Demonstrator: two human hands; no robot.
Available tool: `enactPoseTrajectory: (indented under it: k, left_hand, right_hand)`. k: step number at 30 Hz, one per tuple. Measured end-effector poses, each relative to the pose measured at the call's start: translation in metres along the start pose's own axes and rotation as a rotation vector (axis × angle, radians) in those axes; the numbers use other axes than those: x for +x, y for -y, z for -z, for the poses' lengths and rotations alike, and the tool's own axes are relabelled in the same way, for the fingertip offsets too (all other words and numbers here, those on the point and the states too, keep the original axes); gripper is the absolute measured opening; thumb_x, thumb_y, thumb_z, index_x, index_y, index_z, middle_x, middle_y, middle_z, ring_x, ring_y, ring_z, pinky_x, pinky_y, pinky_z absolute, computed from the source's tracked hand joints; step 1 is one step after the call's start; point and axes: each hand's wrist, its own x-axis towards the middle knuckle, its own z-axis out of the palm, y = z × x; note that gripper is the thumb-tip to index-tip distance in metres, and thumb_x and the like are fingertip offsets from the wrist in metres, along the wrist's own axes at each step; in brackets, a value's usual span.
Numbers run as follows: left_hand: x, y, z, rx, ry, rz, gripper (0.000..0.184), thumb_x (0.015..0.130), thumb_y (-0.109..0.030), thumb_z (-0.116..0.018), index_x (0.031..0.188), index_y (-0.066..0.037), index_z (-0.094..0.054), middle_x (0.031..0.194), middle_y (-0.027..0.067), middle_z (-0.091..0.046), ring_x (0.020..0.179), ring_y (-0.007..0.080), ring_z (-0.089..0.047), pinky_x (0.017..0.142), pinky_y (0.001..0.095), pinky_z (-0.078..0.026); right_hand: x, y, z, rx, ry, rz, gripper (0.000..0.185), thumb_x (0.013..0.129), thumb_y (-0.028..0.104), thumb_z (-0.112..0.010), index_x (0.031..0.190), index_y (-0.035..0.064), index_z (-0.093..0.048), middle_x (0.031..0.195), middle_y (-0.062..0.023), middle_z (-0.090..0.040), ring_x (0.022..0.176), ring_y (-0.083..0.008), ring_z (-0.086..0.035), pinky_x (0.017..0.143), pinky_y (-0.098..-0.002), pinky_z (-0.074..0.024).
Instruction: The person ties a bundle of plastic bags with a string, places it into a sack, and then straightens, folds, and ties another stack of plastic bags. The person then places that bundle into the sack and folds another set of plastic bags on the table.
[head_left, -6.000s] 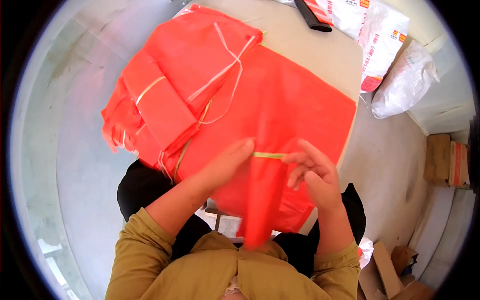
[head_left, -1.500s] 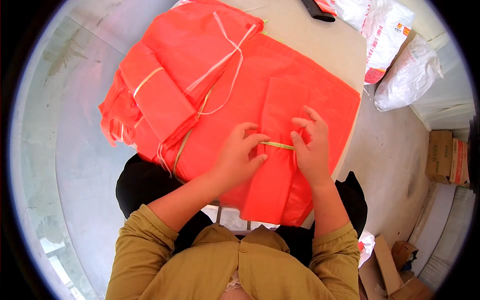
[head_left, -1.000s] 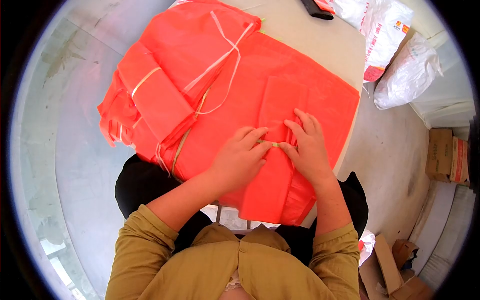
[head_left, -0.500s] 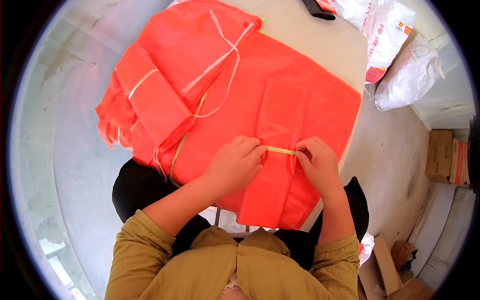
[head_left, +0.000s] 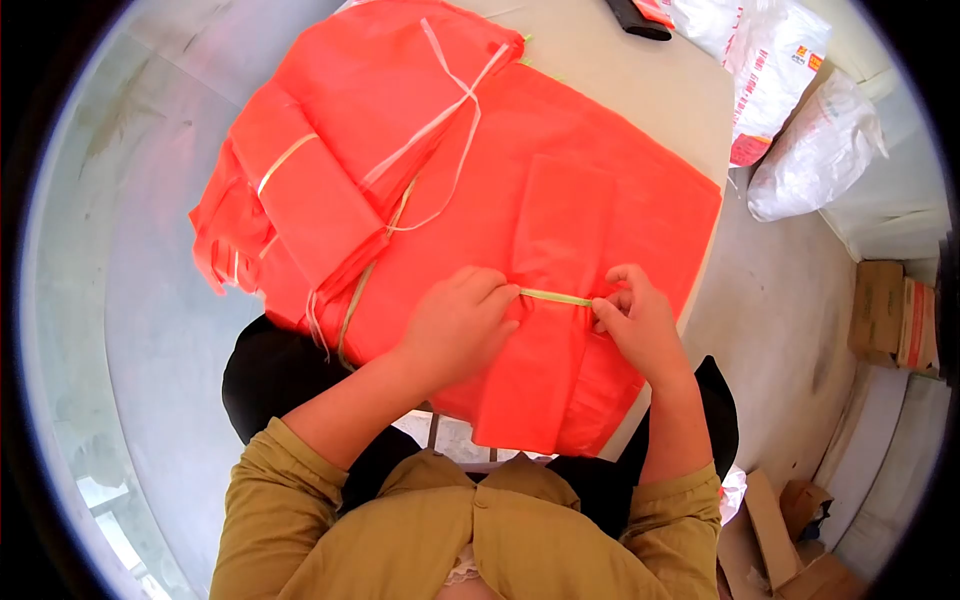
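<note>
A folded bundle of red plastic bags [head_left: 562, 215] lies on a larger stack of the same red sheeting [head_left: 470, 215]. A thin yellow-green band [head_left: 556, 297] crosses the bundle and draws it in at the middle. At the band's left end, my left hand [head_left: 465, 318] is closed, thumb and fingertips pinching there. My right hand [head_left: 640, 318] pinches the right end between thumb and a curled finger, its other fingers bent above. Another folded red bundle [head_left: 305, 195] with a pale band sits to the left. Whatever passes under the bundle is hidden.
Loose pale string [head_left: 440, 120] trails over the red stack. Beneath is a beige tabletop [head_left: 690, 95], with a black object [head_left: 637, 18] at its far edge. White printed sacks [head_left: 775, 80] stand beyond on the right. Cardboard boxes [head_left: 878, 312] sit against the right wall.
My left hand has shifted slightly left, and more of the band shows between my hands. The upper fingers of my right hand have lifted a little.
</note>
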Motion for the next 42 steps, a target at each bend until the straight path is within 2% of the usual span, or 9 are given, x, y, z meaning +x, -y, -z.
enactPoseTrajectory:
  k: [5,8,14,17,23,29,32,38,42]
  left_hand:
    - [-0.002,0.006,0.001,0.005,0.002,-0.008,0.036,0.078,-0.011,-0.075,0.111,-0.002,-0.065,0.103,0.0126,-0.064,0.096,0.0327,-0.062,0.084,0.0414,-0.053]
    - [-0.003,0.011,-0.002,0.004,0.001,-0.010,0.033,0.078,-0.009,-0.072,0.110,-0.002,-0.065,0.103,0.0126,-0.064,0.096,0.0324,-0.062,0.085,0.0414,-0.053]
    - [-0.004,0.014,-0.007,0.016,0.029,0.016,0.030,0.078,-0.004,-0.068,0.108,-0.002,-0.064,0.104,0.0134,-0.064,0.097,0.0337,-0.062,0.086,0.0418,-0.052]
    - [-0.003,0.013,-0.012,-0.006,0.003,0.028,0.030,0.077,-0.002,-0.067,0.107,-0.002,-0.063,0.104,0.0142,-0.064,0.096,0.0348,-0.061,0.085,0.0426,-0.052]
    - [-0.001,0.011,-0.009,0.009,0.028,0.040,0.027,0.077,-0.002,-0.067,0.104,-0.002,-0.061,0.102,0.0152,-0.063,0.097,0.0362,-0.060,0.085,0.0442,-0.052]
    - [0.000,0.010,-0.008,-0.035,0.044,0.161,0.027,0.078,-0.002,-0.065,0.105,-0.002,-0.060,0.103,0.0155,-0.063,0.098,0.0371,-0.060,0.086,0.0455,-0.051]
    - [0.000,0.016,-0.010,-0.014,-0.063,0.114,0.027,0.078,-0.001,-0.065,0.105,-0.003,-0.060,0.105,0.0154,-0.062,0.100,0.0375,-0.059,0.087,0.0456,-0.050]
    - [0.002,0.023,-0.021,0.095,-0.082,-0.005,0.027,0.078,0.000,-0.064,0.105,-0.003,-0.062,0.108,0.0173,-0.060,0.102,0.0387,-0.057,0.091,0.0476,-0.048]
    - [-0.002,0.030,-0.029,0.182,-0.187,-0.061,0.024,0.079,-0.004,-0.062,0.103,-0.003,-0.064,0.107,0.0170,-0.061,0.104,0.0380,-0.057,0.091,0.0476,-0.047]
  right_hand:
    - [-0.010,-0.005,-0.010,0.162,0.068,0.009,0.072,0.092,0.005,-0.069,0.153,0.0051,-0.030,0.106,-0.0115,-0.062,0.082,-0.0139,-0.064,0.073,-0.0291,-0.0542]
    - [-0.019,0.009,-0.012,0.270,0.098,-0.015,0.086,0.090,0.004,-0.070,0.160,0.0079,-0.019,0.119,-0.0133,-0.055,0.087,-0.0149,-0.064,0.078,-0.0293,-0.0544]
    - [-0.024,0.005,-0.015,0.441,0.142,-0.070,0.095,0.091,0.003,-0.069,0.163,0.0107,-0.009,0.131,-0.0164,-0.055,0.098,-0.0167,-0.064,0.086,-0.0314,-0.0536]
    - [-0.023,-0.008,-0.018,0.704,0.213,-0.094,0.098,0.091,0.001,-0.068,0.165,0.0125,-0.004,0.138,-0.0187,-0.055,0.109,-0.0198,-0.063,0.095,-0.0350,-0.0521]
    - [-0.032,0.001,-0.032,0.721,0.214,0.026,0.101,0.091,-0.002,-0.065,0.165,0.0132,0.003,0.143,-0.0184,-0.054,0.125,-0.0247,-0.058,0.106,-0.0400,-0.0473]
    - [-0.038,0.006,-0.044,0.820,0.136,0.018,0.102,0.089,-0.005,-0.063,0.165,0.0146,0.002,0.153,-0.0186,-0.041,0.135,-0.0246,-0.049,0.108,-0.0408,-0.0457]
    - [-0.042,0.012,-0.037,0.910,0.101,-0.117,0.101,0.087,-0.007,-0.061,0.165,0.0152,-0.002,0.154,-0.0177,-0.040,0.136,-0.0251,-0.048,0.109,-0.0403,-0.0442]
    - [-0.039,-0.006,-0.027,0.854,-0.034,0.071,0.091,0.087,-0.007,-0.058,0.165,0.0146,-0.016,0.157,-0.0117,-0.038,0.134,-0.0219,-0.049,0.108,-0.0339,-0.0437]
    - [-0.047,-0.011,-0.011,0.974,0.016,0.023,0.088,0.087,-0.005,-0.059,0.164,0.0137,-0.021,0.157,-0.0124,-0.039,0.133,-0.0224,-0.050,0.109,-0.0340,-0.0432]
